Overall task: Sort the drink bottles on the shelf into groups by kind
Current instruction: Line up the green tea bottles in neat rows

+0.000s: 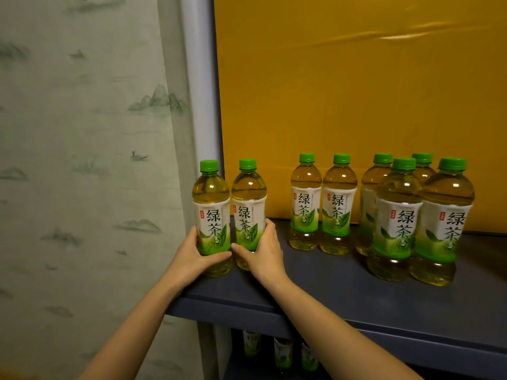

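Observation:
Several green tea bottles with green caps and white-green labels stand upright on a dark blue shelf. At the shelf's left end, my left hand grips the lower part of the leftmost bottle. Right beside it, my right hand grips the second bottle. The two held bottles stand side by side, almost touching. Two more bottles stand as a pair in the middle. A cluster of several bottles stands at the right, two in front and two behind.
A yellow panel backs the shelf. A grey upright post bounds the left end, with a patterned curtain beyond it. Three more bottles stand on a lower shelf below. Bare shelf surface lies in front of the middle pair.

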The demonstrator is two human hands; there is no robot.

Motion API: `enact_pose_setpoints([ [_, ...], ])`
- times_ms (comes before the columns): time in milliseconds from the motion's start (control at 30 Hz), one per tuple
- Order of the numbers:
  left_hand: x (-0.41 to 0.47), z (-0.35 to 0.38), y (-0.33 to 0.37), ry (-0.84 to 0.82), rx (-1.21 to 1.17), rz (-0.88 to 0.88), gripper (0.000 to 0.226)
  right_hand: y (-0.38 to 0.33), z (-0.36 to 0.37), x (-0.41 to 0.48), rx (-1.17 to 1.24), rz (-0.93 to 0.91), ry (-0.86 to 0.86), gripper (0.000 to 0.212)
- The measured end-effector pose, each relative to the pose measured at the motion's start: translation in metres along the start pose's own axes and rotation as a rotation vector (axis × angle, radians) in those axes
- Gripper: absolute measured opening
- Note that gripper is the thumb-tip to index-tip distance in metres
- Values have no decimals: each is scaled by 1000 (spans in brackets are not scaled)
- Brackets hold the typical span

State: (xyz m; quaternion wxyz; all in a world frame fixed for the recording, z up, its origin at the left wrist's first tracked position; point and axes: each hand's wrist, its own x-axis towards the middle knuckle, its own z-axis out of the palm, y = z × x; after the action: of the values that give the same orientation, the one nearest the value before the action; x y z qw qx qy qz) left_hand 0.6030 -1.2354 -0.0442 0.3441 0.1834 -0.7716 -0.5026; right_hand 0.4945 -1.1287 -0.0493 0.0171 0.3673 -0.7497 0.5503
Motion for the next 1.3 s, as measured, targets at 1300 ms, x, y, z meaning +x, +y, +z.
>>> enact_pose_setpoints([
  [1300,22,132,32,-292,18,159,71,54,-153,-31,-222,-5,196,71],
])
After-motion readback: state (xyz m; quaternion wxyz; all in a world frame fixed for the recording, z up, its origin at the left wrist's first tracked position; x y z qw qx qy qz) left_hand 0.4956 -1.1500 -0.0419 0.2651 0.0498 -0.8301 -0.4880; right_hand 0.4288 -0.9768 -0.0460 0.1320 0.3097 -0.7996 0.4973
